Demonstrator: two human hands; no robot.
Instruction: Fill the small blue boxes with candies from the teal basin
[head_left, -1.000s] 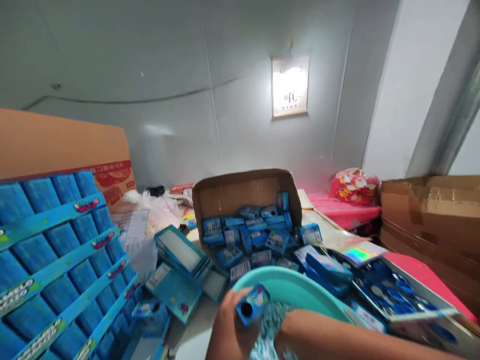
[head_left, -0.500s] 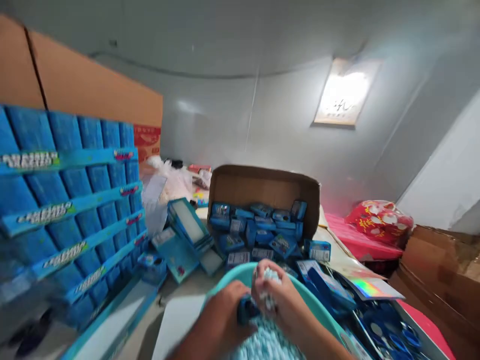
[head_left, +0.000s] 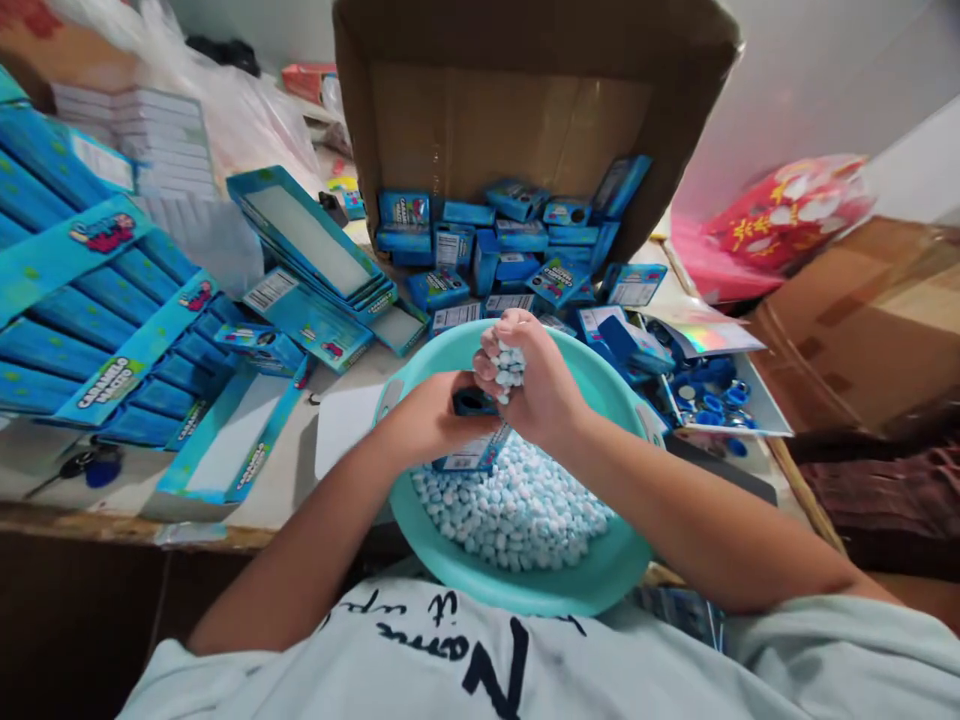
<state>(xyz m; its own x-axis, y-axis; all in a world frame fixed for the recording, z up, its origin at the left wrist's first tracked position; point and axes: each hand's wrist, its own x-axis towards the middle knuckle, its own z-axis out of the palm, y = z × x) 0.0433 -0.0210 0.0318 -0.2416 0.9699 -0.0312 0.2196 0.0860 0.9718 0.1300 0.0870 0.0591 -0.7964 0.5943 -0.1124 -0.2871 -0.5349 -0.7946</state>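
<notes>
Right hand [head_left: 536, 388] (clutching pellets [head_left: 511, 368]) hovers over the open-mouthed basin [head_left: 600, 392].

Turquoise basin [head_left: 525, 592] of loose pale-blue and white pellets [head_left: 517, 515]; small blue box [head_left: 466, 458] (dark hole [head_left: 472, 403] on top) over them

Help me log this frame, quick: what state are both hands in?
Left hand: closed around a small blue box.
Right hand: closed on a handful of pale blue and white pellets.

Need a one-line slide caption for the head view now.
Over a turquoise basin, the left hand holds a small blue box and the right hand a fistful of pale candies.
</notes>
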